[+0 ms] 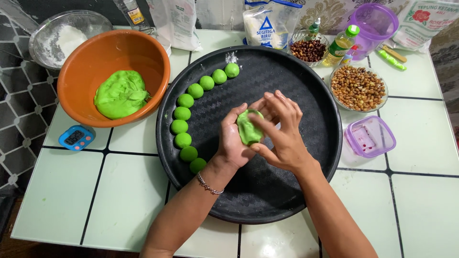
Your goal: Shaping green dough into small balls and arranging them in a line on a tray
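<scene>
Fingers (282,107) of the right hand (282,136) curl over a lump of green dough (248,128) that sits cupped in the palm of the left hand (234,141), whose own fingers close loosely around its lower edge; both hands grip the dough between them, above the middle of a round black tray (287,200). Judging by the flattened, folded look of the piece, the step in hand is shaping or closing up 1 portion, and the next move would call for gentle, even pressure to round it without tearing the soft skin. Along the tray's left side lie 9 smooth green balls (184,126) in a curving row, each touching or just beside its neighbour. The tray has a fine woven-looking texture and a raised rim. On the pale tiled desk (62,191), an orange plastic bowl (81,62) holds a large wrinkled mass of the same dough (120,94). A glass dish of roasted peanuts (357,87) stands at the tray's right, with a small purple-lidded box (370,136) near it and a blue timer (76,137) just below the bowl.
</scene>
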